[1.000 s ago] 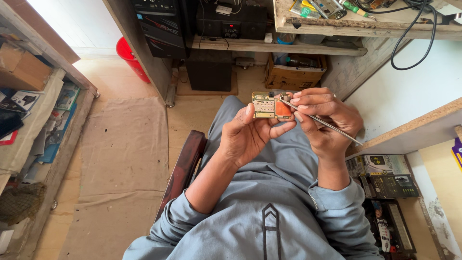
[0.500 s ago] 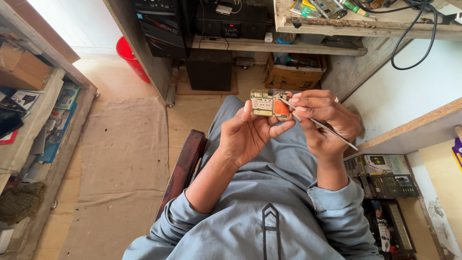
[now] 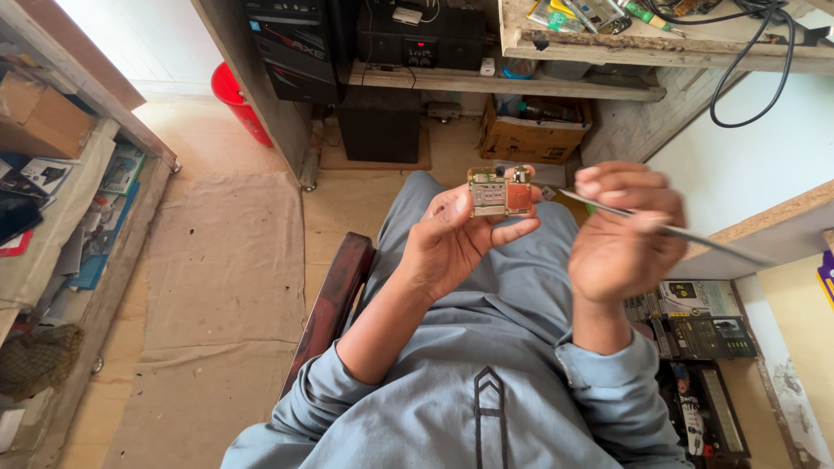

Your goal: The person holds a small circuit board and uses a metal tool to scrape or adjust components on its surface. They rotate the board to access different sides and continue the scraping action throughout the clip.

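Head cam: left hand (image 3: 452, 247) holds circuit board (image 3: 499, 191), right hand (image 3: 621, 234) tweezers (image 3: 660, 226).

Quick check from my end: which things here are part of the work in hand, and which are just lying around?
In hand:
- small circuit board, held in the left hand
- thin metal tweezers, held in the right hand

Lying about:
- cardboard box under the bench
- red bucket
- black cable
- boxed goods at the right
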A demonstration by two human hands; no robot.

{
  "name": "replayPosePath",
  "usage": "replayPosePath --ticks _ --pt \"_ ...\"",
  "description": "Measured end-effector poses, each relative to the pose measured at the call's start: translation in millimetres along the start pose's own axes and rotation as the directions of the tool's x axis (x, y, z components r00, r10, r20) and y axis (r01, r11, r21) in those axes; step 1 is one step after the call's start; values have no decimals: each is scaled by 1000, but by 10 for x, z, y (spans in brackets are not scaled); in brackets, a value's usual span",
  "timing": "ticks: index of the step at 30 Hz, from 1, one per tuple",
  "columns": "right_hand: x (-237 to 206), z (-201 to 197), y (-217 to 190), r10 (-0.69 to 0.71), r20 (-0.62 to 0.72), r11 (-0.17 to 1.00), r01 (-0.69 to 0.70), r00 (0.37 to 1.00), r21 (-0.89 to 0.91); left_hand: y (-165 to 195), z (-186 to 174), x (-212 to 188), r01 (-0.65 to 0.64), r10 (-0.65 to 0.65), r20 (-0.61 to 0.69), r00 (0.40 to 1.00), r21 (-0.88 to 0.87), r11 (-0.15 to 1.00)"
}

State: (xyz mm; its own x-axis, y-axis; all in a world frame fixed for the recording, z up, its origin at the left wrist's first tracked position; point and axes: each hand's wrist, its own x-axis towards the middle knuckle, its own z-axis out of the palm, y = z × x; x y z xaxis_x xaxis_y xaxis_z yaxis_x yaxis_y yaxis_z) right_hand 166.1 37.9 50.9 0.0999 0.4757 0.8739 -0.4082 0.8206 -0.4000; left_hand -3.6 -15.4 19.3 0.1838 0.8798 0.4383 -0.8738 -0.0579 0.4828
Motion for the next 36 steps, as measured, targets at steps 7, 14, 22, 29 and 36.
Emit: replayPosePath --ticks 7,14,22,29,36 --pt "71 -57 -342 203 132 886 -125 970 -446 -11 60 3 4 -1 -21 1000 164 986" --pt "159 104 -479 302 237 685 -37 924 -728 -12 90 -6 -45 56 -23 998 337 940" --pt "188 167 -532 316 258 653 -12 913 -757 17 149 -10 -72 80 2 997 436 897" --pt "192 147 -522 320 275 656 -3 907 -755 25 159 -15 -60 70 -7 997 457 887" --pt "194 113 -500 321 284 654 5 904 -756 9 149 -11 -53 62 -4 998 450 891"
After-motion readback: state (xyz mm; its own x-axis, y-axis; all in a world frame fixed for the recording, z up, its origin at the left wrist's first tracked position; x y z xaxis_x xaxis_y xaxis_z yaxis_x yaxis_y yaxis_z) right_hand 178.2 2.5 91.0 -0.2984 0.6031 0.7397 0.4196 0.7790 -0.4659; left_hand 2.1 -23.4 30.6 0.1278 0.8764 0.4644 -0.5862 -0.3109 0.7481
